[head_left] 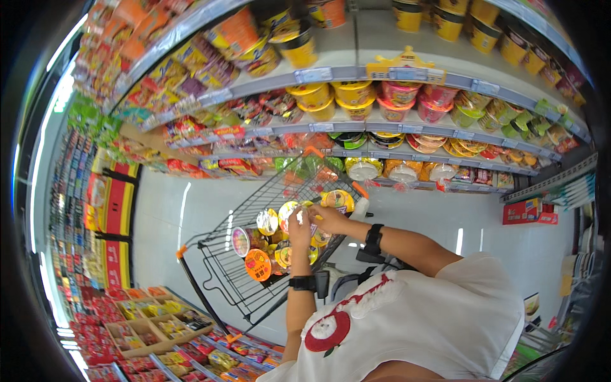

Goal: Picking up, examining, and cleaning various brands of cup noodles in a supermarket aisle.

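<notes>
My left hand (300, 231) and my right hand (330, 219) come together above the basket of a black wire shopping cart (224, 277). A small shiny item (300, 217), too small to name, shows at my left fingers. My right fingertips reach in beside it; whether they grip anything is hidden. Below lie several instant noodle cups, among them an orange-lidded cup (258, 265), a foil-lidded cup (267, 221) and a clear-sided tub (244, 241) on its side. A yellow noodle bowl (338, 201) rests by the cart's far end, beyond my right hand.
Shelves (334, 126) of noodle tubs curve across the front. A bin display (143, 324) of packaged snacks stands at lower left, close to the cart handle (206, 293). Red and yellow display boxes (114, 205) stand on the left, and a red carton (527, 212) on the right.
</notes>
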Demonstrator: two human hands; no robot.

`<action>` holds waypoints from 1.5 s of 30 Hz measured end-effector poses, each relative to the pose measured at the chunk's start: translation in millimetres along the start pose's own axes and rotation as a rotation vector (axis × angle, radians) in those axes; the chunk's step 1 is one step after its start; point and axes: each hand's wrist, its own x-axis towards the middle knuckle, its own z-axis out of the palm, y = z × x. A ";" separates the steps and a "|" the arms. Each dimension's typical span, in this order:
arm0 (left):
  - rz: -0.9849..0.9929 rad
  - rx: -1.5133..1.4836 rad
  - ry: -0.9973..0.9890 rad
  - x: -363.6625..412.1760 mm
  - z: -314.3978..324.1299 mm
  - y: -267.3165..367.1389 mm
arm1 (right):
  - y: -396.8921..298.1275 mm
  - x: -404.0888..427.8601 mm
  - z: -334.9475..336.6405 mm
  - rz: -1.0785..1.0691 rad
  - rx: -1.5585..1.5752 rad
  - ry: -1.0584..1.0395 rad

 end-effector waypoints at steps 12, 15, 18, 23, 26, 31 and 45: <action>0.149 -0.117 0.047 41.1 75.1 119.3 | -15.1 -3.3 -174.0 0.021 0.182 0.441; 0.211 -0.219 0.017 45.5 83.4 133.1 | -9.5 1.7 -192.6 0.073 0.171 0.420; 0.177 -0.233 0.007 70.9 76.4 150.1 | -12.7 26.2 -211.0 -0.042 0.160 0.449; 0.229 -0.469 0.068 144.4 45.3 169.1 | -72.2 76.1 -235.0 -0.411 0.142 0.591; 0.267 -0.757 0.150 181.6 25.5 182.5 | -121.3 106.6 -246.6 -0.505 0.090 0.609; 0.361 -0.836 0.117 228.1 -9.7 240.0 | -165.5 161.8 -273.4 -0.555 -0.004 0.694; 0.428 -1.096 -0.088 298.6 14.2 242.9 | -176.0 230.7 -277.1 -0.393 0.410 0.558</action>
